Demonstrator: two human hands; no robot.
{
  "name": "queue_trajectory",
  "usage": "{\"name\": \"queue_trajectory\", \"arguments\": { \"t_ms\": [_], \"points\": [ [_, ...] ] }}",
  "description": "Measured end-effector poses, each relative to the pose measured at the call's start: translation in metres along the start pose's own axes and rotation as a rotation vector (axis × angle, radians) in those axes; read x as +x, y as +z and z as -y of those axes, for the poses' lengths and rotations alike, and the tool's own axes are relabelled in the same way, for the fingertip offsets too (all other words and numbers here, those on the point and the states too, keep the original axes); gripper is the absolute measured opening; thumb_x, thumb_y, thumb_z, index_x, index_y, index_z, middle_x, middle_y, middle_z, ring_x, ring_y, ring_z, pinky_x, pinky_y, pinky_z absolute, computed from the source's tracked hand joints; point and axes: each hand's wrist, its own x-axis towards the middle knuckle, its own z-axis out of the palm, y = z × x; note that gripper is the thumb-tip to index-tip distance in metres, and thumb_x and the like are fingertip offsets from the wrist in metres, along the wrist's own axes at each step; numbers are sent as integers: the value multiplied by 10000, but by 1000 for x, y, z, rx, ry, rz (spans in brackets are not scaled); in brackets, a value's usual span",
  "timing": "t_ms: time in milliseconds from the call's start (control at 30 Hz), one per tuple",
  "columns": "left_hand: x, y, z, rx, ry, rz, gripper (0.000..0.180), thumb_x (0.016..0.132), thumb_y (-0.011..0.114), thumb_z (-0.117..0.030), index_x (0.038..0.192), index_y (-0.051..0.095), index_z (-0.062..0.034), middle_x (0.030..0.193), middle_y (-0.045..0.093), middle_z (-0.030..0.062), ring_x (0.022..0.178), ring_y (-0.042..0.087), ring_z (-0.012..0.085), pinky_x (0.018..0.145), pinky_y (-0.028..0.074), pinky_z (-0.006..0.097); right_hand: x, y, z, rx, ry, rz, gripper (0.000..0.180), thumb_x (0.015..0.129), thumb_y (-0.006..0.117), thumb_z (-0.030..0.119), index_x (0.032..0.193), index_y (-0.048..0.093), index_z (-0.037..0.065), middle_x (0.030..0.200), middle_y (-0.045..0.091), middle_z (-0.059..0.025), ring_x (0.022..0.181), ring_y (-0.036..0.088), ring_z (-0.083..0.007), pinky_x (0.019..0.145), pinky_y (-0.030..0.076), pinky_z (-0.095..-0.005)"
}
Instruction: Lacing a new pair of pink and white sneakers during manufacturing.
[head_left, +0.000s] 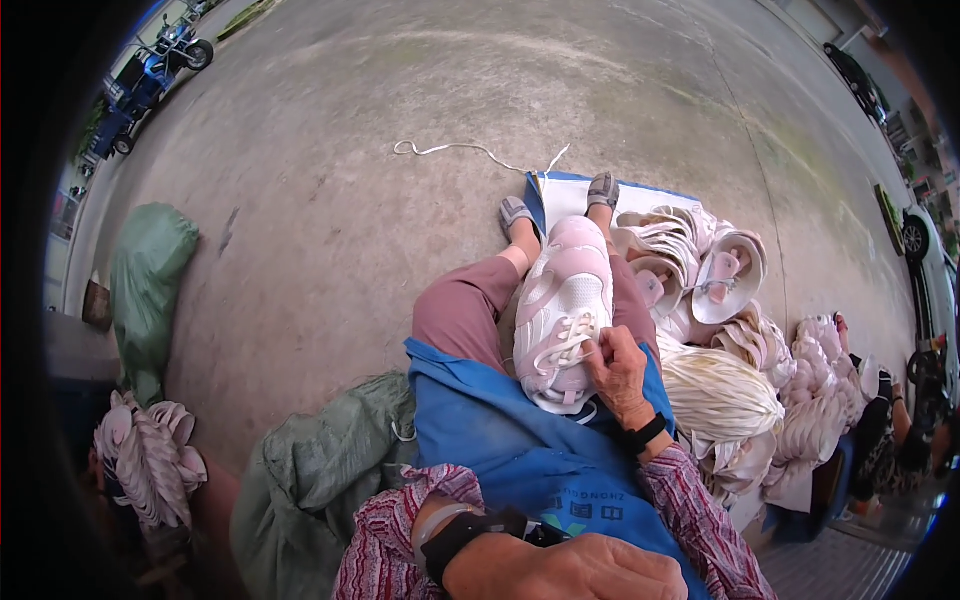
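Note:
A pink and white sneaker upper (566, 280) lies lengthwise on my lap, its toe pointing away from me. White shoelace (566, 340) crosses its eyelets in the near half. At the right edge of the lacing, my right hand (618, 375) is closed, with thumb and forefinger pinching the shoelace. My left hand (590, 568) is raised close to the camera at the lower edge. Its back and knuckles show, but its fingers are hidden, and so is anything in them. Blue cloth (480, 400) covers my lap under the upper.
Nested shoe uppers (735, 270) are heaped to my right, beside a thick bundle of cream laces (715, 390). Green sacks (310, 475) and more bundled uppers (150, 460) stand to the left. A loose white cord (455, 147) lies on the concrete ahead, near a white and blue sheet (650, 195).

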Motion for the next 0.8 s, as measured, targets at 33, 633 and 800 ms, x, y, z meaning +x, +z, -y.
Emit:
{"name": "queue_trajectory", "arguments": {
  "t_ms": [33, 633, 800],
  "points": [
    [-1, 1, 0, 6, 0, -4, 204, 894, 582, -83, 705, 584, -6, 671, 565, 64, 536, 513, 175, 525, 430, 311, 0, 1, -1, 1, 0, 1, 189, 772, 737, 107, 834, 571, 39, 662, 475, -81, 519, 479, -208, 496, 405, -325],
    [-1, 2, 6, -16, -7, -21, 166, 861, 600, -26, 698, 576, -2, 658, 559, 67, 516, 494, 169, 508, 420, 302, 2, 0, 1, 3, -20, 1, 185, 777, 735, 109, 830, 570, 44, 659, 479, -75, 531, 487, -204, 493, 409, -323],
    [-3, 3, 7, 5, -1, -22, 146, 848, 610, -18, 706, 580, 1, 661, 560, 68, 526, 505, 173, 519, 431, 308, 1, 1, -1, -9, -29, -9, 184, 778, 732, 107, 832, 567, 44, 660, 477, -75, 535, 487, -206, 492, 409, -324]
  ]
}}
